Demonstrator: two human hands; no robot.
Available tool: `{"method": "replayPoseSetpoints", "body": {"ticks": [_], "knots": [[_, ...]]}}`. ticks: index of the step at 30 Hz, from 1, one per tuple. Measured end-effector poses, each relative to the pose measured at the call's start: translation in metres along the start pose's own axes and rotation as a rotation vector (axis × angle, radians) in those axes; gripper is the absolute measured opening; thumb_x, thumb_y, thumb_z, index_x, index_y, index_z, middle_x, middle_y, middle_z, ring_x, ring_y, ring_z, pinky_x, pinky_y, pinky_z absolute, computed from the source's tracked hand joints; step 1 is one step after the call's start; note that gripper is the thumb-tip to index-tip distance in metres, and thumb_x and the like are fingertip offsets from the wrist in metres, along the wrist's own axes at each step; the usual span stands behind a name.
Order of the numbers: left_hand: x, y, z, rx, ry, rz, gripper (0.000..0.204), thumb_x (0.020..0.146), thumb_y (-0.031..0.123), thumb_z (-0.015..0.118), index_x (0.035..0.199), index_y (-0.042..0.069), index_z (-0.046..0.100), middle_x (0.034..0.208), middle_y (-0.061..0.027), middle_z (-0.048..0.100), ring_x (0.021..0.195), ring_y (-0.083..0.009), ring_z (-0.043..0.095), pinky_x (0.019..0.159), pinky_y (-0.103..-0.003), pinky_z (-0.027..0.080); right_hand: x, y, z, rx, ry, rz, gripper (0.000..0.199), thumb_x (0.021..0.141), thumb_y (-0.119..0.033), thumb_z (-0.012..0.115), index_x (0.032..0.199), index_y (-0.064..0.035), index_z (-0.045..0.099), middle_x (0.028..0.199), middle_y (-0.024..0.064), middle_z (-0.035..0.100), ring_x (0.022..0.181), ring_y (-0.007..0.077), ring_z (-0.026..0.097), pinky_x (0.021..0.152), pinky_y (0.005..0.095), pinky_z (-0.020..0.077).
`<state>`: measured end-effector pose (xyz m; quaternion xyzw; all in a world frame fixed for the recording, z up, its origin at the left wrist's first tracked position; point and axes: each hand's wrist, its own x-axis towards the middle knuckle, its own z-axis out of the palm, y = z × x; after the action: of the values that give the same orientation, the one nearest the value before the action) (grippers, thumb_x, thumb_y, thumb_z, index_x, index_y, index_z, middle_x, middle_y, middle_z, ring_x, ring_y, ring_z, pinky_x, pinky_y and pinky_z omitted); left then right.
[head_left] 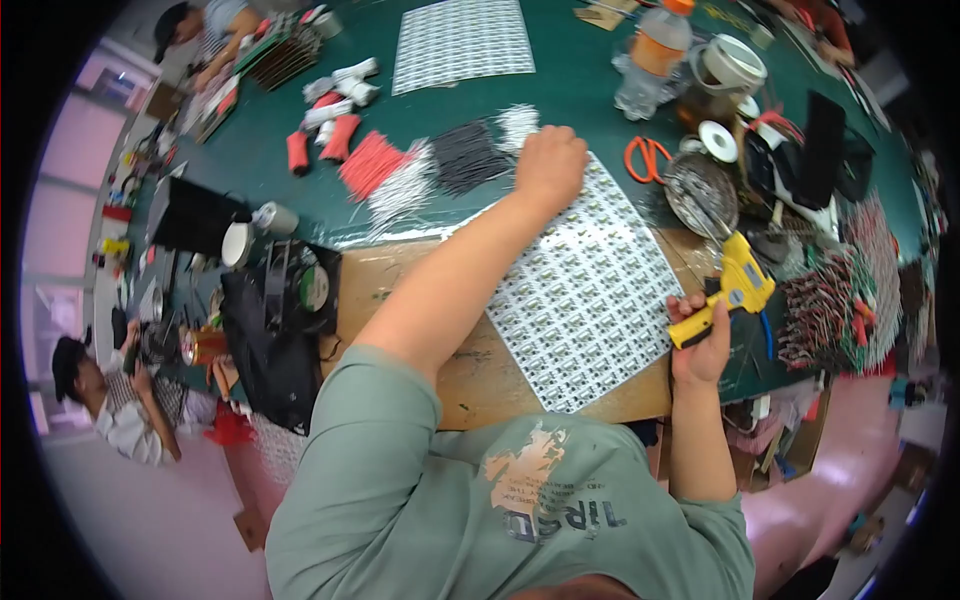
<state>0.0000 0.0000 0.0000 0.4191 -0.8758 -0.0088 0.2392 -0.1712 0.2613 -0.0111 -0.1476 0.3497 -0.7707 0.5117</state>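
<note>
My left hand (552,168) reaches far across the table, fingers curled in beside a small pile of short white wires (517,128); whatever it pinches is hidden. Left of it lie bundles of black wires (466,157), white wires (402,187) and red wires (371,164). Under my left wrist, a large white sheet of small printed circuit boards (590,290) rests on a brown board (400,270). At the sheet's right edge, my right hand (703,345) grips a yellow soldering gun (742,280), its thin tip pointing toward a round metal dish (700,190).
Orange-handled scissors (647,160), a plastic bottle (655,60) and a pot (730,70) stand beyond the dish. Wire bundles (830,300) crowd the right. A black bag (265,340) is at left; another board sheet (463,45) lies at the back. Other people sit around the table.
</note>
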Motion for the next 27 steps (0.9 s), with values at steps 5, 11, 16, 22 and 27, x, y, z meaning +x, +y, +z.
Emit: {"method": "replayPoseSetpoints", "body": {"ticks": [5, 11, 16, 22, 27], "knots": [[-0.011, -0.005, -0.021, -0.072, 0.130, 0.024, 0.013, 0.084, 0.022, 0.064, 0.085, 0.011, 0.071, 0.088, -0.0047, 0.062, 0.092, -0.0258, 0.058, 0.076, -0.041, 0.045, -0.001, -0.001, 0.011, 0.080, -0.025, -0.026, 0.036, 0.099, -0.033, 0.046, 0.122, -0.0053, 0.046, 0.087, 0.0054, 0.051, 0.080, 0.0173, 0.051, 0.095, 0.0414, 0.0438], [-0.072, -0.077, -0.087, -0.068, 0.211, -0.045, 0.010, 0.081, 0.012, 0.066, 0.088, 0.007, 0.070, 0.083, -0.0083, 0.066, 0.083, -0.0288, 0.061, 0.073, -0.042, 0.048, -0.003, -0.008, 0.016, 0.072, 0.019, -0.001, 0.040, 0.090, -0.019, 0.052, 0.127, -0.0063, 0.043, 0.087, 0.0052, 0.049, 0.076, 0.0143, 0.049, 0.084, 0.0352, 0.0448], [-0.131, -0.125, -0.127, 0.195, 0.166, -0.229, 0.012, 0.079, 0.012, 0.064, 0.088, 0.009, 0.071, 0.084, -0.0073, 0.064, 0.086, -0.0287, 0.060, 0.073, -0.042, 0.046, -0.003, -0.017, 0.018, 0.063, -0.077, 0.059, 0.045, 0.090, -0.023, 0.051, 0.130, -0.0040, 0.041, 0.079, 0.0025, 0.046, 0.060, 0.0101, 0.045, 0.064, 0.0289, 0.0431], [-0.144, -0.120, -0.122, 0.140, 0.141, -0.237, 0.011, 0.080, 0.012, 0.066, 0.089, 0.010, 0.071, 0.086, -0.0056, 0.064, 0.089, -0.0276, 0.059, 0.075, -0.042, 0.045, 0.001, -0.014, 0.050, 0.045, -0.197, 0.121, 0.054, 0.090, -0.027, 0.053, 0.137, -0.0059, 0.036, 0.074, 0.0017, 0.045, 0.056, 0.0107, 0.045, 0.059, 0.0295, 0.0439], [-0.102, -0.094, -0.101, 0.021, 0.221, -0.083, 0.011, 0.079, 0.012, 0.066, 0.090, 0.011, 0.070, 0.083, -0.0040, 0.062, 0.084, -0.0262, 0.058, 0.075, -0.040, 0.044, 0.011, 0.013, 0.055, -0.092, -0.175, 0.140, 0.054, 0.086, -0.021, 0.057, 0.134, -0.0035, 0.040, 0.072, 0.0044, 0.050, 0.055, 0.0147, 0.049, 0.061, 0.0345, 0.0481]]}}
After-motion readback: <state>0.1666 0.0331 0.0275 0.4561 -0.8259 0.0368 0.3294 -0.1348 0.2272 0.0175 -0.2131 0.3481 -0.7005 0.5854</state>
